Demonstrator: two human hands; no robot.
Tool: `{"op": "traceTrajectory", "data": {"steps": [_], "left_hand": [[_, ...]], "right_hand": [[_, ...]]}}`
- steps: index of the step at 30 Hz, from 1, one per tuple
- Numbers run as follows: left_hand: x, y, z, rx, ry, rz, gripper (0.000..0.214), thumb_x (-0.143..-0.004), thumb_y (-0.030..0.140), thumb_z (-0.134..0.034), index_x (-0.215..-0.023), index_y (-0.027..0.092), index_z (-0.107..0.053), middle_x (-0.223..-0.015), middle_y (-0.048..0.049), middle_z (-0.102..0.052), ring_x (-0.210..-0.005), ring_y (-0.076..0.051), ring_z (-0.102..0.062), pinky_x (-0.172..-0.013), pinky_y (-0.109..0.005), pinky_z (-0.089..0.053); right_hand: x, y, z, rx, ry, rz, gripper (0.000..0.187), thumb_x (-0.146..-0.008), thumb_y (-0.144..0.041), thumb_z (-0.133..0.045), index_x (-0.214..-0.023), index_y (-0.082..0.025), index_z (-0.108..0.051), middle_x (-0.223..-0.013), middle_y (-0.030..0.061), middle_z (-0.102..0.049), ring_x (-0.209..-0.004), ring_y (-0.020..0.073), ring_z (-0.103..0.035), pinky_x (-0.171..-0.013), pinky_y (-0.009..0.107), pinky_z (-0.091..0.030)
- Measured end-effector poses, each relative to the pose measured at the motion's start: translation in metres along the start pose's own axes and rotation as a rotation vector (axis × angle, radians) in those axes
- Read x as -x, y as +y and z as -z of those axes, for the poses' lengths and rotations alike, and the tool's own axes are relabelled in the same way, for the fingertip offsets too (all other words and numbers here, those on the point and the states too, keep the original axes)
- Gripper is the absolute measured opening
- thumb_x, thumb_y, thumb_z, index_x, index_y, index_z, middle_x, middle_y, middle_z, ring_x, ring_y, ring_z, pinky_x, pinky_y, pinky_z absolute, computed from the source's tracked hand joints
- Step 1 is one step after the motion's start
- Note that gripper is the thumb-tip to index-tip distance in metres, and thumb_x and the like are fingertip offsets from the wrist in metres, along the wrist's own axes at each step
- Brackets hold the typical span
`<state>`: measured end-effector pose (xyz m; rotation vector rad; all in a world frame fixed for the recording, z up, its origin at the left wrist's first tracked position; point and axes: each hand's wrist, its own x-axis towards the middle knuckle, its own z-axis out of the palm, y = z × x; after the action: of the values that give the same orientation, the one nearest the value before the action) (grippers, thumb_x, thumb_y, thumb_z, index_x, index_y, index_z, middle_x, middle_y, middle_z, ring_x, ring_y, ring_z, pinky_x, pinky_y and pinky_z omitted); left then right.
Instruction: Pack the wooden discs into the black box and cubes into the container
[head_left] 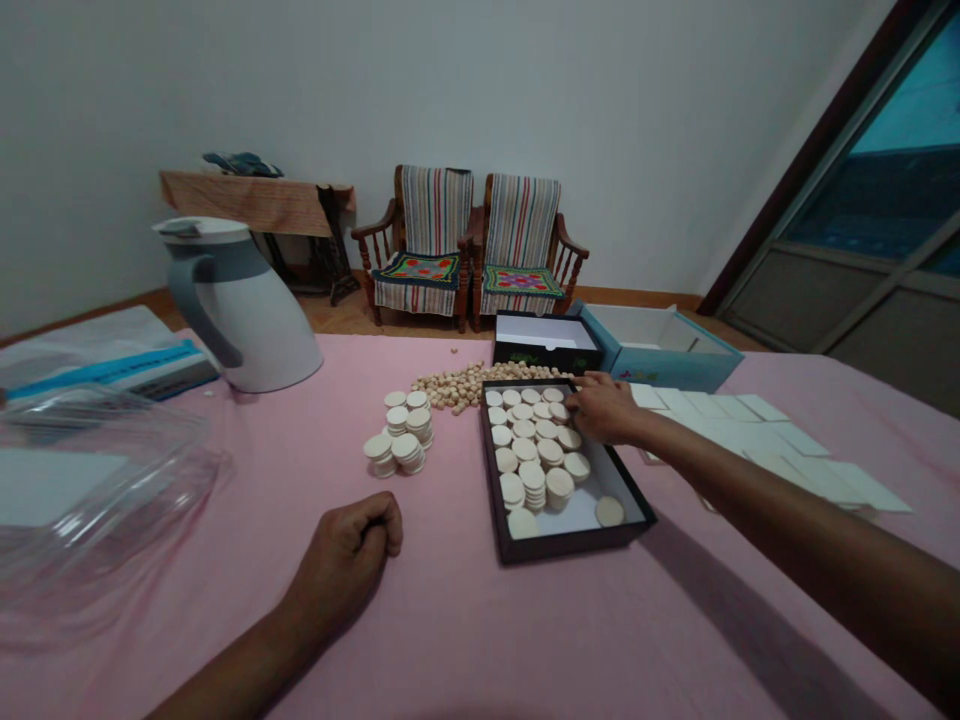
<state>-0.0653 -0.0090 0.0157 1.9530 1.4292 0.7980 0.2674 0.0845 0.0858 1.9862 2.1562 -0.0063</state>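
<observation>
My right hand (606,408) reaches into the far right corner of a dark shallow box (571,541) holding several stacks of pale round discs (534,442). Its fingers are curled over the discs there, and what they hold is hidden. My left hand (346,560) rests on the pink tablecloth as a loose fist, near the table's front, with nothing visible in it. More disc stacks (401,438) stand on the cloth left of the box. A heap of small pale beads (465,382) lies behind them.
A white jug (240,305) stands at the left, beside a clear plastic container (90,480). A black box (546,342) and an open blue box (660,345) sit behind the dark box. White cards (757,430) lie at the right. Two striped chairs (472,245) stand behind the table.
</observation>
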Motion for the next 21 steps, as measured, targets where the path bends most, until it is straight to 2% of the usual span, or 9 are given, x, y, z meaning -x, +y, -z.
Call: {"op": "traceTrajectory", "data": {"steps": [3,9,15,21], "left_hand": [[-0.001,0.002,0.0,0.004,-0.005,0.017,0.016,-0.064,0.016,-0.035,-0.055,0.02,-0.048,-0.052,0.0021,-0.048,-0.051,-0.013,-0.046,-0.054,-0.024,-0.034],[0.0,0.0,-0.001,-0.004,-0.009,0.02,0.016,-0.065,0.016,-0.034,-0.056,0.019,-0.048,-0.052,0.0024,-0.047,-0.051,-0.013,-0.045,-0.054,-0.024,-0.033],[0.0,-0.002,-0.001,-0.017,-0.025,0.023,0.017,-0.066,0.016,-0.033,-0.058,0.019,-0.047,-0.053,0.0025,-0.046,-0.051,-0.013,-0.044,-0.054,-0.024,-0.033],[0.001,-0.002,-0.001,-0.029,-0.027,0.026,0.017,-0.066,0.016,-0.033,-0.058,0.02,-0.047,-0.053,0.0024,-0.046,-0.052,-0.013,-0.044,-0.054,-0.024,-0.033]], "right_hand": [[0.002,0.001,0.003,0.01,0.01,0.001,0.031,-0.078,-0.021,-0.05,-0.098,-0.027,-0.073,-0.138,0.0087,-0.05,-0.132,0.0366,-0.03,-0.095,0.054,-0.031],[0.009,0.001,0.012,0.079,0.093,0.046,0.027,-0.081,-0.021,-0.049,-0.092,-0.02,-0.074,-0.131,0.012,-0.056,-0.123,0.0335,-0.04,-0.093,0.049,-0.032],[0.011,0.0,0.009,0.016,0.031,-0.002,0.029,-0.081,-0.023,-0.05,-0.097,-0.025,-0.075,-0.138,0.0091,-0.051,-0.129,0.0337,-0.034,-0.095,0.05,-0.032],[0.005,0.002,0.003,0.009,-0.012,-0.008,0.032,-0.074,-0.025,-0.059,-0.103,-0.028,-0.072,-0.142,0.0082,-0.046,-0.134,0.0365,-0.027,-0.097,0.054,-0.03]]}}
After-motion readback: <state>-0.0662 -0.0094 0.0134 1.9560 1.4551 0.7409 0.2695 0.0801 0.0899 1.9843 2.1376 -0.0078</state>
